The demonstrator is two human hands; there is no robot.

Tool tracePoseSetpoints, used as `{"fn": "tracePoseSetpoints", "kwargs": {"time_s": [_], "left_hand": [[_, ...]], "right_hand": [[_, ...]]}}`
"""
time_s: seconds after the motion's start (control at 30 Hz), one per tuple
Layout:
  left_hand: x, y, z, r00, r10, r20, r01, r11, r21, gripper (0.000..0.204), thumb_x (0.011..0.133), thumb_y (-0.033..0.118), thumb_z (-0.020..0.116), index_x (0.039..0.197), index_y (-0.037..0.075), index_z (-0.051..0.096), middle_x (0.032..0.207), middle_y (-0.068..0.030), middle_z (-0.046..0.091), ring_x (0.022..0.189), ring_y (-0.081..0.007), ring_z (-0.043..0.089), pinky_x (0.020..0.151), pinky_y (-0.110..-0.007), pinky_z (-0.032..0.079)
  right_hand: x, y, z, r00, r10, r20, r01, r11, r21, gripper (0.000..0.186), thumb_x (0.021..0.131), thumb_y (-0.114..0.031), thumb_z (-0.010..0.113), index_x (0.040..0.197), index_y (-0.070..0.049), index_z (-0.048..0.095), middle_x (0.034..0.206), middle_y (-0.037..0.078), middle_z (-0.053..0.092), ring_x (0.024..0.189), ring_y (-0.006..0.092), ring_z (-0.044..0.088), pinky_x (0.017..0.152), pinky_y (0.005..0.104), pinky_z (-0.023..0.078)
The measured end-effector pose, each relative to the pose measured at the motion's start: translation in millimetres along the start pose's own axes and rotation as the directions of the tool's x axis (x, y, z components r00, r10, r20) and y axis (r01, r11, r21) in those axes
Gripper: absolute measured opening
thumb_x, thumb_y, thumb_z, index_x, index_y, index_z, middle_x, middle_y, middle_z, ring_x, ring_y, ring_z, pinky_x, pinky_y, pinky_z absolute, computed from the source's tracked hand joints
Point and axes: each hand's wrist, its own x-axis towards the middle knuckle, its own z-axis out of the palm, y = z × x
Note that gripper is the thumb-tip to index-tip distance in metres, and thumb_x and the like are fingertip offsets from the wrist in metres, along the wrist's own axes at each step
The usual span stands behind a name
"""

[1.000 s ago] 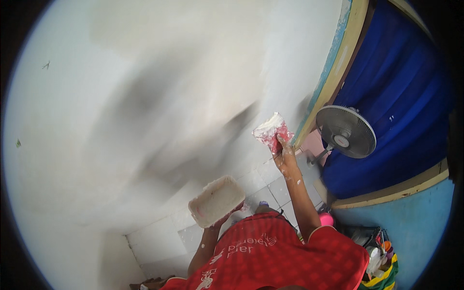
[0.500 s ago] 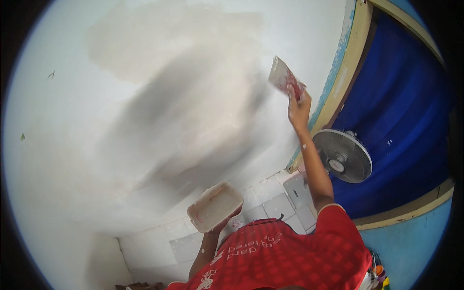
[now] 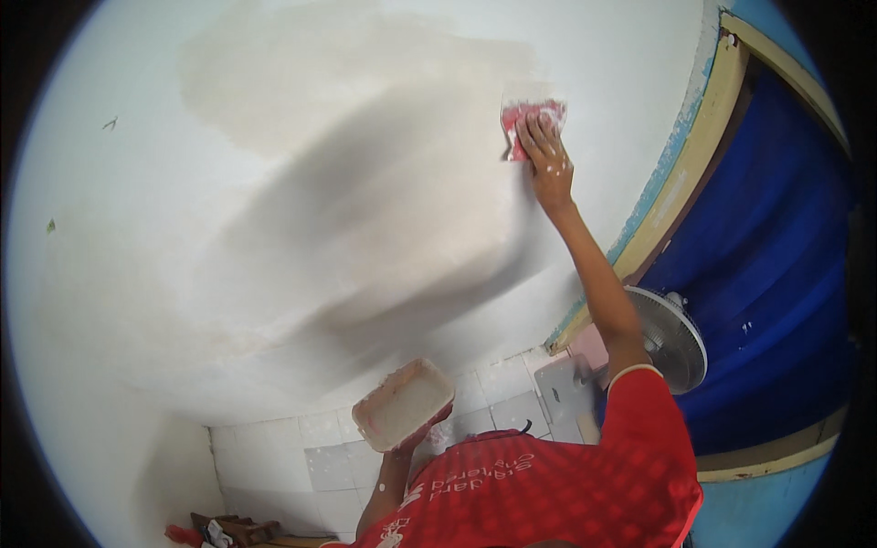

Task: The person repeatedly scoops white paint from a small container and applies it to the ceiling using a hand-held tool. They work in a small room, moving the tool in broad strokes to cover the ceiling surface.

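The right hand (image 3: pixel 553 175) reaches up along the white wall (image 3: pixel 301 237) and holds a flat, red-and-white spreader (image 3: pixel 518 117) against its surface. Its fingers (image 3: pixel 537 137) lie side by side, slightly parted, across the spreader's red face, pressing it between themselves and the wall. The tips end within the red patch; a whitish strip of the spreader extends above them, and a red corner juts out to the left of them. The thumb cannot be made out. White spots dot the back of this hand.

Lower down, near the red shirt (image 3: pixel 548 475), the left hand (image 3: pixel 427 431) clasps a shallow rectangular tub (image 3: pixel 386 385) from beneath, at its lower right side. Most of these fingers are hidden by the tub, so their spacing cannot be told. The tub tilts with its whitish inside facing up, well apart from the spreader. To the right, a fan (image 3: pixel 678 342) stands partly behind the right forearm, before a blue curtain (image 3: pixel 767 265).
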Motion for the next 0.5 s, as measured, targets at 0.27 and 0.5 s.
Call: {"fn": "tracePoseSetpoints", "kwargs": {"time_s": [0.27,0.5], "left_hand": [[-5.9,16.6,34.9,0.991,-0.132,-0.013,0.131,0.990,-0.042,0.055,0.099,0.041,0.063,0.145,0.017,0.045,0.141,-0.0030,0.055,0.132,-0.0205,0.051,0.113,-0.041,0.043],[-2.5,30.0,67.1,0.991,-0.135,0.006,0.134,0.981,-0.140,0.054,0.101,0.040,0.061,0.147,0.017,0.044,0.142,-0.0025,0.055,0.133,-0.0189,0.050,0.114,-0.040,0.041]], "right_hand": [[-72.0,-34.7,-22.7,0.983,0.038,0.180,-0.047,0.998,0.041,0.063,0.080,0.010,0.060,0.139,-0.013,0.062,0.139,0.012,0.063,0.130,0.0338,0.058,0.105,0.0439,0.051],[1.8,-7.9,-80.0,0.876,0.449,-0.177,-0.453,0.891,0.021,0.029,0.103,-0.008,0.052,0.128,-0.005,0.066,0.108,0.025,0.071,0.098,0.0410,0.070,0.083,0.0429,0.055]]}}
